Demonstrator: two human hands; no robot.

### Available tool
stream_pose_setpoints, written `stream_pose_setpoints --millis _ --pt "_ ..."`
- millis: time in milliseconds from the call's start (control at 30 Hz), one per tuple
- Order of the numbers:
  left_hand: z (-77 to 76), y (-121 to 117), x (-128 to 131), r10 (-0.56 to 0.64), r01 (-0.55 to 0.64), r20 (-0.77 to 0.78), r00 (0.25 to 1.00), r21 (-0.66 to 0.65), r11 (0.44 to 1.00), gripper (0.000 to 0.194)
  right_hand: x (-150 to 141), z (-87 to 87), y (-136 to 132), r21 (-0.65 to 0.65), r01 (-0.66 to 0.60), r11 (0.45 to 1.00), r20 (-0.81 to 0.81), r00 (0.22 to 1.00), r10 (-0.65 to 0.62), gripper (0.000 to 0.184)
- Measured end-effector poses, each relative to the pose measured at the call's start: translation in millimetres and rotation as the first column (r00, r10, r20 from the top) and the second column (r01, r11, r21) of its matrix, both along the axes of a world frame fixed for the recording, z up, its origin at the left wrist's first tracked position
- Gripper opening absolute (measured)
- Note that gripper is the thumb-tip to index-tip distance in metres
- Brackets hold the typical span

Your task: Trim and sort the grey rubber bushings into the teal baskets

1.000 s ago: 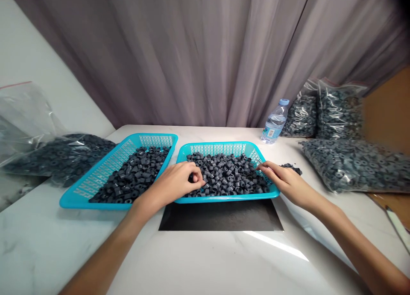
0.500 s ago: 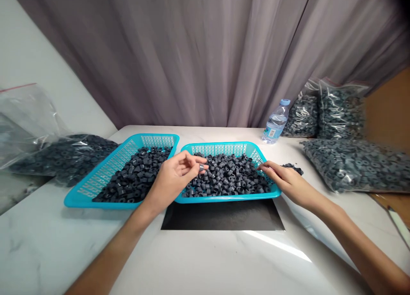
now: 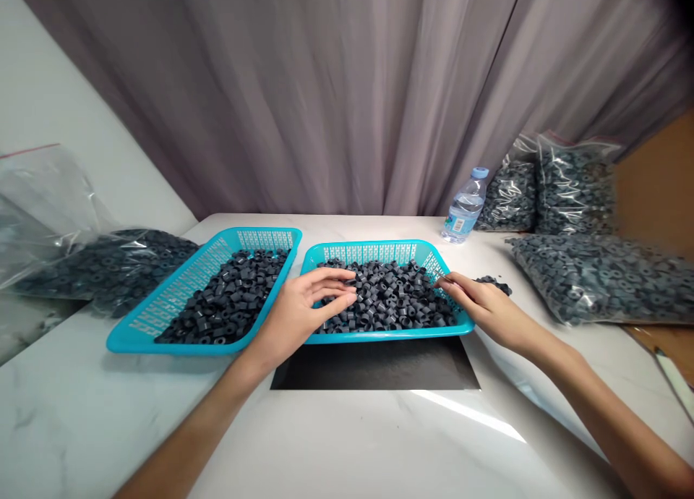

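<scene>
My left hand (image 3: 303, 304) is over the left side of the right-hand blue plastic basket (image 3: 390, 335). Its fingers are stretched out with the thumb apart, and nothing shows between them. Beneath the fingertips lie many small dark grey plastic tube pieces (image 3: 390, 293), filling the basket in a loose heap. On that basket's right rim, my right hand (image 3: 480, 300) has its fingers closed over the edge; its fingertips are partly hidden. A second blue basket (image 3: 178, 348), with similar pieces (image 3: 228, 296) in it, stands at an angle to the left.
A black sheet (image 3: 374, 365) lies partly under the right-hand basket. Behind it stands a water bottle (image 3: 465, 208). Clear bags of grey pieces lie at right (image 3: 601, 278) and left (image 3: 146, 264). A small loose pile (image 3: 496, 285) sits beyond my right hand.
My left hand was curled at the pieces, then lifted with a grey piece at its fingers. Now its fingers are extended and that piece no longer shows. My right hand stays at the rim.
</scene>
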State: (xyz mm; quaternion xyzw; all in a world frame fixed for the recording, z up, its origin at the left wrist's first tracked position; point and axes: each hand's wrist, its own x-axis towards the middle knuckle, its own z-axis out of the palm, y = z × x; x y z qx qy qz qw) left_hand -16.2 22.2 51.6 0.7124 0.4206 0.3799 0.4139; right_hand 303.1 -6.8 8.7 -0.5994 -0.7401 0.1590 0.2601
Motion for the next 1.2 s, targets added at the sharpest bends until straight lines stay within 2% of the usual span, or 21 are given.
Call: stream_pose_setpoints --millis 400,967,1200 --pt "1.9 -3.6 3.2 0.073 -0.068 -0.046 0.996 0.102 0.992 0.02 0.6 -1.2 0.2 0.003 0.01 1.0 0.022 1.0 -0.01 0.041" --pt "2.2 -6.5 2.3 0.028 -0.028 0.009 1.0 0.037 0.999 0.025 0.8 -2.6 -0.3 0.021 0.037 0.999 0.048 0.998 -0.038 0.042" --pt "0.0 -4.5 2.9 0.025 -0.025 0.009 1.0 0.072 0.997 0.027 0.9 -3.4 -0.2 0.035 0.029 0.999 0.046 0.998 -0.031 0.04"
